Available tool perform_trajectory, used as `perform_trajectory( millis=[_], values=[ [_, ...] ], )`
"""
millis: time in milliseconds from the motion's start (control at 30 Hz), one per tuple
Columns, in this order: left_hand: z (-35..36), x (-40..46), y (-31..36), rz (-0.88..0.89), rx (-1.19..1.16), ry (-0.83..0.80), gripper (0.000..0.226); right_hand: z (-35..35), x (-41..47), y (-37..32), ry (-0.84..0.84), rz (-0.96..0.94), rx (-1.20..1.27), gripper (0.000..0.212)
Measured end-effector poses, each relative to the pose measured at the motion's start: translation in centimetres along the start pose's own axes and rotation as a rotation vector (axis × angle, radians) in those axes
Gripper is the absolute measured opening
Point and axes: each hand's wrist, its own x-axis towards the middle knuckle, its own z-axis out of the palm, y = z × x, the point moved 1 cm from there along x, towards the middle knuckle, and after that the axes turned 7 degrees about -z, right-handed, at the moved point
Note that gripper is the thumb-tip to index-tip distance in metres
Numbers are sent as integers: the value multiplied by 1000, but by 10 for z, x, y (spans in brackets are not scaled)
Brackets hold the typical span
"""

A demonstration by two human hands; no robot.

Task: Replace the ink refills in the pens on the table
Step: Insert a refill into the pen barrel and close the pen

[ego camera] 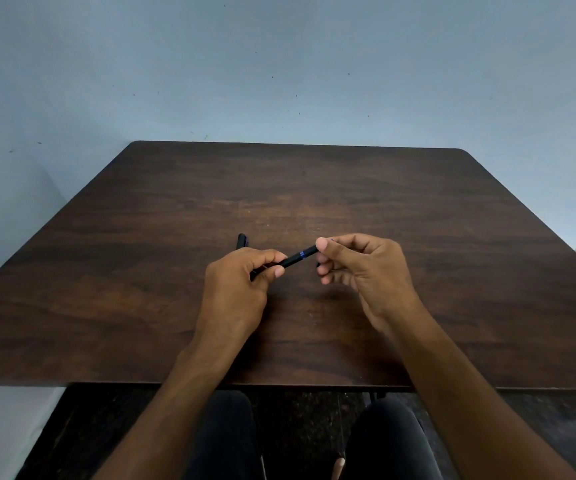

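A black pen (295,258) with a thin blue band near its right end is held above the dark wooden table (418,237), over the middle of the near half of the tabletop, and everything else is best placed from it. The pen runs at a slant — its left end lower and nearer the person, its right end higher and farther toward the wall. The left hand (236,292) grips the pen's left part, fingers curled round the barrel with the thumb laid along its near side, so that the barrel's lower end is mostly hidden inside the fist. The right hand (359,268) pinches the pen's right tip between thumb and forefinger; its other fingers are loosely curled beneath, and whether they hold anything cannot be told. Just behind the left hand, up and to the left of the held pen, the dark end of a second pen (242,240) shows on the table — the rest of it is covered by the knuckles. Beyond the table, far past the pen, stands a pale blue wall (279,64). Below the pen and the table's near edge, the person's knees in dark trousers (224,434) are visible.
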Motion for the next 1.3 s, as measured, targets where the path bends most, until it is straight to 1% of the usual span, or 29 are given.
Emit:
perform_trajectory(
  millis=[133,200,267,333,567,633,767,833,900,967,1100,1133,1233,1300],
  values=[
    [0,-1,-1,-6,11,-11,23,0,-1,-1,-6,21,-59,39],
    [-1,-1,-2,-14,-2,-8,24,-1,-1,0,-22,3,-21,40],
    [-1,-1,-3,-18,-3,-2,24,-4,-2,1,-51,-37,41,32],
    [-2,-1,-2,-22,9,-4,23,-8,-1,2,-62,-56,27,21],
    [-2,-2,-1,-2,-8,2,22,-4,-3,2,-29,-49,16,9],
    [-3,-2,-1,0,-11,-2,23,-4,-4,1,-24,-35,26,12],
    [-3,-3,-1,3,-2,-10,24,-2,-5,-2,-34,-24,5,28],
    [-4,-2,-1,7,-4,-1,24,-1,-5,-1,-47,-37,43,32],
    [-4,-1,-1,5,-6,4,23,-1,-5,0,-78,-62,80,31],
    [-4,-1,-2,7,-4,4,23,-2,-5,2,-92,-90,72,25],
    [-3,-2,-1,20,-10,8,23,-2,-4,3,-68,-74,64,14],
    [-3,-2,-2,22,-12,8,23,-1,-5,3,-65,-69,60,14],
    [-4,-2,-3,24,-10,7,23,0,-6,1,-41,-53,12,28],
    [-4,-2,-3,25,-3,4,23,0,-6,2,-31,-49,-21,30]
  ],
)
